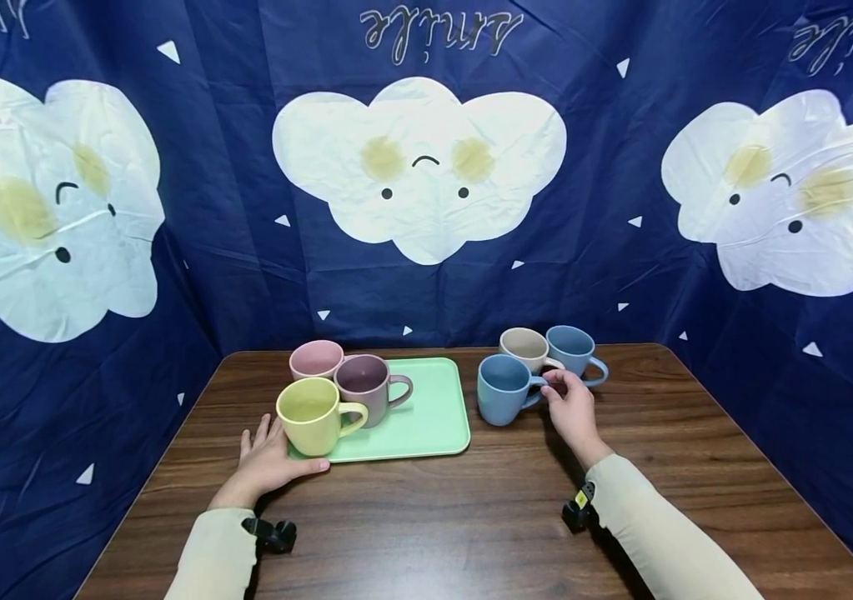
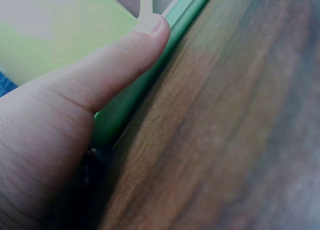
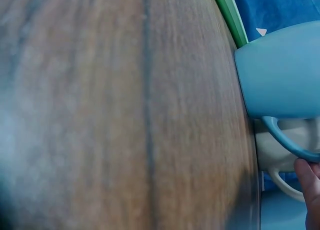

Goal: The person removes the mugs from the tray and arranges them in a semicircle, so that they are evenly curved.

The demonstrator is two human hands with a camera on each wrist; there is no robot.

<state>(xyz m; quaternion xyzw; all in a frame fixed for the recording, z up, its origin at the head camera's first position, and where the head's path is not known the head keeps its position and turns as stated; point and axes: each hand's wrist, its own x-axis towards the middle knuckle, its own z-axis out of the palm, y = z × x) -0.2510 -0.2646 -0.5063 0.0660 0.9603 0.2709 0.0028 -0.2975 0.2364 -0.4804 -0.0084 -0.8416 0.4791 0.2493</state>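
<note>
My left hand (image 1: pixel 270 457) rests at the front left corner of the green tray (image 1: pixel 426 417), its thumb (image 2: pixel 125 57) straight along the front rim and its fingers spread at the left side. Close to that hand, a yellow mug (image 1: pixel 309 421) stands on the tray with its handle to the right. Behind it are a purple mug (image 1: pixel 363 387) and a pink mug (image 1: pixel 317 358). My right hand (image 1: pixel 573 410) pinches the handle (image 3: pixel 287 140) of the front blue mug (image 1: pixel 503 392), which stands upright just right of the tray.
Right behind the front blue mug stand a beige mug (image 1: pixel 524 343) and a second blue mug (image 1: pixel 570 343), close together near the back edge of the wooden table (image 1: pixel 434 525). A dark blue curtain (image 1: pixel 426 292) with white clouds hangs around the table's back and sides.
</note>
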